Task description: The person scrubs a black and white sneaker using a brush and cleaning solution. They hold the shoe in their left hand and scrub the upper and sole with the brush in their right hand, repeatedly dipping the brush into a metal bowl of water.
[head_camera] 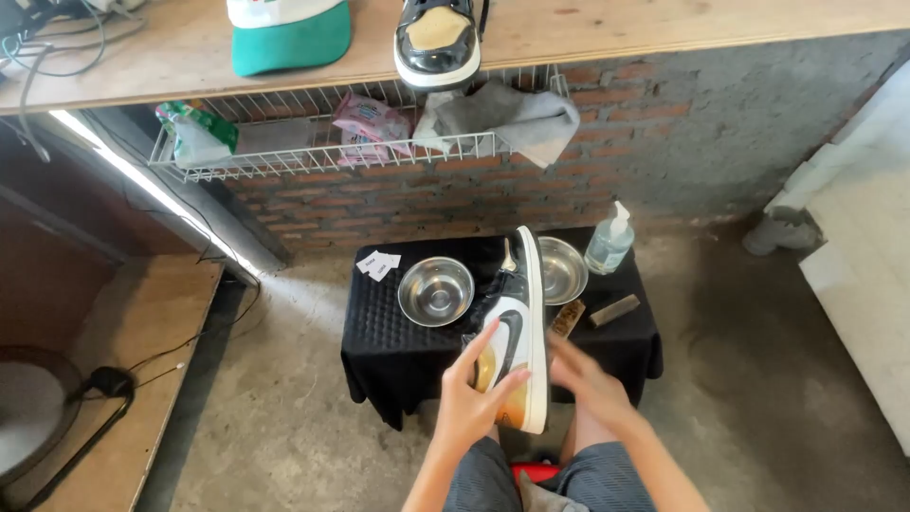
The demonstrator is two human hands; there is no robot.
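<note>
My left hand [471, 400] grips a black, white and tan sneaker [517, 322] by its heel end, holding it on its side with the white sole turned right. My right hand [583, 377] hovers just right of the sole, fingers apart and blurred, holding nothing that I can see. The shoe hangs above a low stool draped in black cloth [389, 351]. On the cloth are two steel bowls, one to the left [435, 291] and one to the right [565, 269] of the shoe.
A clear pump bottle [609, 241], a brush [568, 318] and a dark block [615, 310] lie on the stool's right side, paper slips [377, 264] at its back left. A wire shelf [284, 152] holds packets and a grey cloth [512, 118]. A second sneaker [436, 38] and green cap [289, 38] sit on the wooden bench.
</note>
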